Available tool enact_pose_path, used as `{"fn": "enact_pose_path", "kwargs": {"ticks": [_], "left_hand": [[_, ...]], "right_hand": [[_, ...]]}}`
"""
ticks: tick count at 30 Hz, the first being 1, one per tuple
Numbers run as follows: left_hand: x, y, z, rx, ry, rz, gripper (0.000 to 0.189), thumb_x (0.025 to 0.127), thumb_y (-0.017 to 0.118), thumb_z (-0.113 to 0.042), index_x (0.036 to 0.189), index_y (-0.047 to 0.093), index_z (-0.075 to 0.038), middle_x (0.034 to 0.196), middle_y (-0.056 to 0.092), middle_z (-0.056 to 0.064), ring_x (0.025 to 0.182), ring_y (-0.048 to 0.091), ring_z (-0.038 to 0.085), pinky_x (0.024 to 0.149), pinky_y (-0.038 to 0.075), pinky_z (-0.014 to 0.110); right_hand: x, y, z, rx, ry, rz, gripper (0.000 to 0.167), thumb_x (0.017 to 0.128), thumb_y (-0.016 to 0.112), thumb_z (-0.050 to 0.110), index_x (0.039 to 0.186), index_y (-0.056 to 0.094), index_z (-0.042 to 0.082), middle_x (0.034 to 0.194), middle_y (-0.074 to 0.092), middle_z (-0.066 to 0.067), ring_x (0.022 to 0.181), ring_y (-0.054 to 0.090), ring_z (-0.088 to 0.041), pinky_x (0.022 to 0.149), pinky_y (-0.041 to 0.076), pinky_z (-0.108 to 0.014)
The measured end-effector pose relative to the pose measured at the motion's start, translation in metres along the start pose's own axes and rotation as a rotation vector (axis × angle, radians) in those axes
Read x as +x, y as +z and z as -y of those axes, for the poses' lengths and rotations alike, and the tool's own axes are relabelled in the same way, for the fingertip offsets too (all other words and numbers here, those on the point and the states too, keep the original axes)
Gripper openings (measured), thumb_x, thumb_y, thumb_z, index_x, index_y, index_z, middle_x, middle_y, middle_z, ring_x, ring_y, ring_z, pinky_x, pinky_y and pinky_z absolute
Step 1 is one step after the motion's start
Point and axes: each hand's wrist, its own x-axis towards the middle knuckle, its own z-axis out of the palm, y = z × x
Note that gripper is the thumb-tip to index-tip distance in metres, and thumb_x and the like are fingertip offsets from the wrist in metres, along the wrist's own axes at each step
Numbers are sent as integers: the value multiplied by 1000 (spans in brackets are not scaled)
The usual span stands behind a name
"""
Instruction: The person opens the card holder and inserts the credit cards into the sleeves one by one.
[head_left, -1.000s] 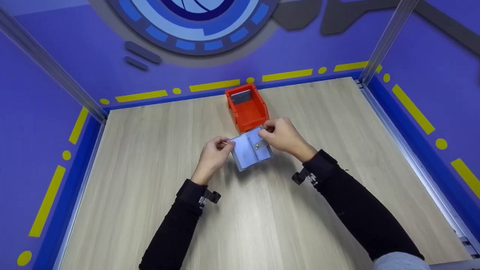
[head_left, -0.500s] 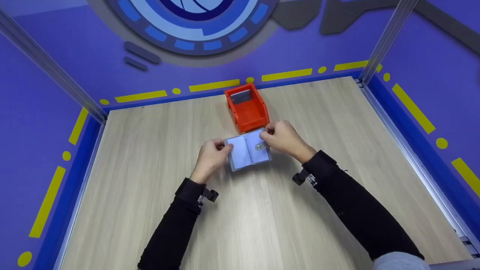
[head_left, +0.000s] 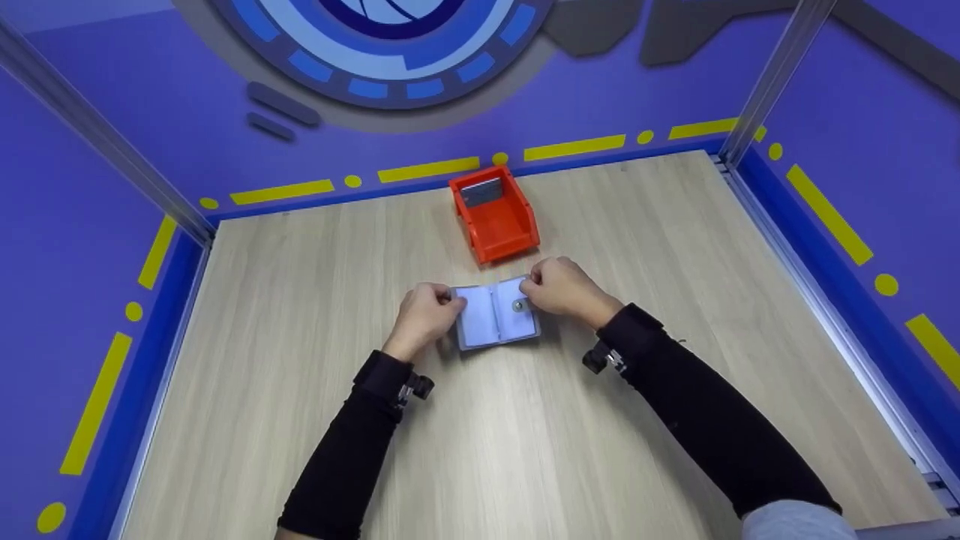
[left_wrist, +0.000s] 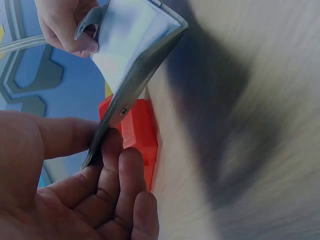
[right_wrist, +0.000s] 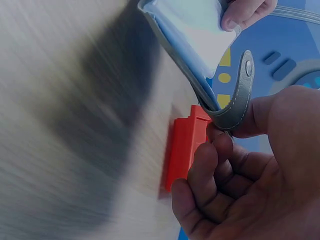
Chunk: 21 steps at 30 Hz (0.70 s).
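Note:
A small grey card holder [head_left: 477, 316] with clear plastic sleeves is spread open between both hands, held above the table. My left hand [head_left: 425, 319] pinches its left cover edge between thumb and fingers; in the left wrist view a metal snap shows on the outside of that cover [left_wrist: 120, 112]. My right hand [head_left: 566, 289] pinches the opposite edge, close to the strap [right_wrist: 241, 95] with its round snap button, which sticks up free in the right wrist view. The other fingers of both hands are curled below the covers.
A red plastic bin [head_left: 496, 217] stands just beyond the card holder, near the back wall, with a dark grey panel [head_left: 482, 193] inside its far end. The wooden table [head_left: 300, 300] is bordered by blue walls with yellow marks. Metal profiles run up the corners.
The card holder has levelled from a tilt and come slightly nearer to me, away from the red bin. Both hands keep their pinch and move with it.

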Motion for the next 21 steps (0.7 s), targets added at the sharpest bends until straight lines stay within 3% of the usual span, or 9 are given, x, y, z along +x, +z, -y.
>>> {"fn": "enact_pose_path", "kwargs": {"ticks": [5,12,21], "left_hand": [[-1,4,2,39,-38,2,28,100,75,-23,76,61,-17,71,54,-4,67,53,15,63,40,30],[1,8,6,51,-91,18,12,97,80,-24,96,75,-13,79,63,-3,74,60,17,65,45,29],[5,13,17,92,-95,27,12,98,79,-23,96,74,-12,84,63,-1,78,60,19,66,44,29]], "right_hand": [[2,6,-7,-21,34,50,35,97,61,24,64,51,19,62,42,6,63,44,-17,61,32,-32],[5,12,-14,-30,67,84,35,97,62,26,64,52,19,63,45,6,62,46,-18,60,35,-32],[7,19,-21,-46,104,97,35,99,62,27,65,54,18,64,46,5,64,47,-19,61,36,-33]]}}
